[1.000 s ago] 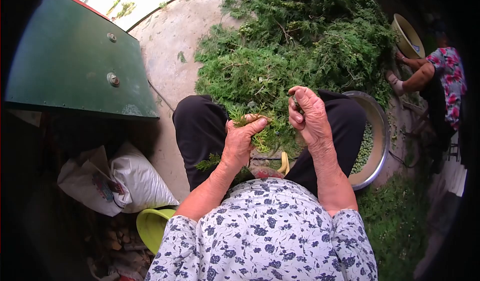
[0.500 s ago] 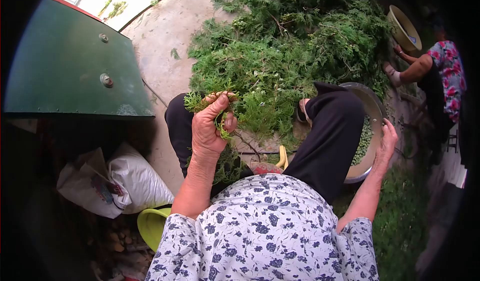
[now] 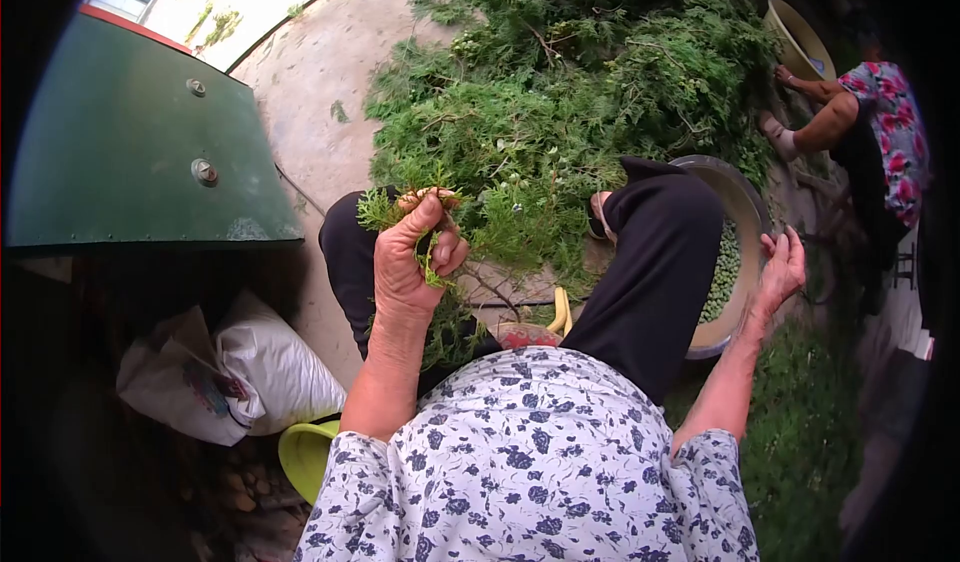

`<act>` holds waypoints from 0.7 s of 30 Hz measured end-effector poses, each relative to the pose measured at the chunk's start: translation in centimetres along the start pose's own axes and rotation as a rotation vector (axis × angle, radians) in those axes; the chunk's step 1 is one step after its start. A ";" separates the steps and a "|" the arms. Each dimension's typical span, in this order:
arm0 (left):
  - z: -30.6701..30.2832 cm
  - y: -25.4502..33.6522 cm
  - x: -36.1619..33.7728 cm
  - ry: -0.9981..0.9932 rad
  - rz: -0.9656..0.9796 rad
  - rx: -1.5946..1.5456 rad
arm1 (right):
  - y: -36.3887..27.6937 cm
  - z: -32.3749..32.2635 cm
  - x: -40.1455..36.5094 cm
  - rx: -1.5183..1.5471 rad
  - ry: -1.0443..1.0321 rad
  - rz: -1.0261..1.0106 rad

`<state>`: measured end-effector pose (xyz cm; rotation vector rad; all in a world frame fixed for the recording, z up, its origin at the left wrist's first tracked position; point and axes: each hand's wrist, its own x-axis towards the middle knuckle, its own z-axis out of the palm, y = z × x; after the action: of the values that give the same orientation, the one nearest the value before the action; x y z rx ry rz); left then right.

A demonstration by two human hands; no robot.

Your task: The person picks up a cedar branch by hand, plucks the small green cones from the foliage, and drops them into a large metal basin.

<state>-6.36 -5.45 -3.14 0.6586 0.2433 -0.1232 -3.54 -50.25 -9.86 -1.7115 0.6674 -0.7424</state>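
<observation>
In my left hand, raised over my lap, a green conifer sprig is pinched between thumb and curled fingers, its leaves sticking out at the left and below. My right hand is at the right edge of a wide basin, fingers extended and apart, with nothing visible in them. Small round green cones lie in the basin, which my knee partly covers. Beneath my left forearm, more conifer foliage rests against my lap.
A large heap of cut conifer branches spreads ahead. On the left stand a green metal box, a white sack and a yellow-green tub. At far right, another person reaches toward a tan basin.
My right hand has shifted slightly right and its fingers have spread more. My left hand still grips the sprig, nearly unmoved. The whole view has shifted a little.
</observation>
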 end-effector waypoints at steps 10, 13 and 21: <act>1.7 -0.3 -0.5 0.171 -0.045 0.079 | -11.9 12.7 -16.9 0.251 -1.203 0.232; 2.4 -0.4 -0.7 0.144 -0.051 0.110 | -11.5 14.0 -17.9 0.222 -1.233 0.254; 3.0 -0.6 -1.4 0.188 -0.066 0.094 | -9.9 13.5 -17.4 0.499 -0.818 0.493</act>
<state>-7.24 -7.74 -0.89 0.7564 0.4427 -0.1367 -3.84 -26.54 -5.48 -1.1600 0.2623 0.1569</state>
